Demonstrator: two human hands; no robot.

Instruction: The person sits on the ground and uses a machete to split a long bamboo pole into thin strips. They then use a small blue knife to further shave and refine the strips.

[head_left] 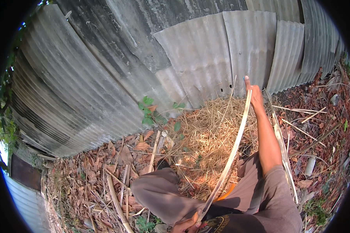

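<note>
A long, pale split bamboo strip (237,145) runs in a slight bow from my lap up and away to the right. At its near end, low in the view, my left hand (187,225) is closed around it, partly cut off by the lower edge. My right arm is stretched far forward. My right hand (255,97) is at the strip's far end, thumb pointing up and the other fingers curled and mostly hidden, closed on the strip. Beneath the strip, by my thigh, shows a narrow orange object (226,192) whose kind I cannot make out.
Dry straw (206,136) is heaped between my legs and a corrugated metal fence (198,58). Several bamboo pieces (118,200) lie among dry leaves on the left; more thin strips (303,130) lie on the right. A leafy green plant (147,110) grows against the fence.
</note>
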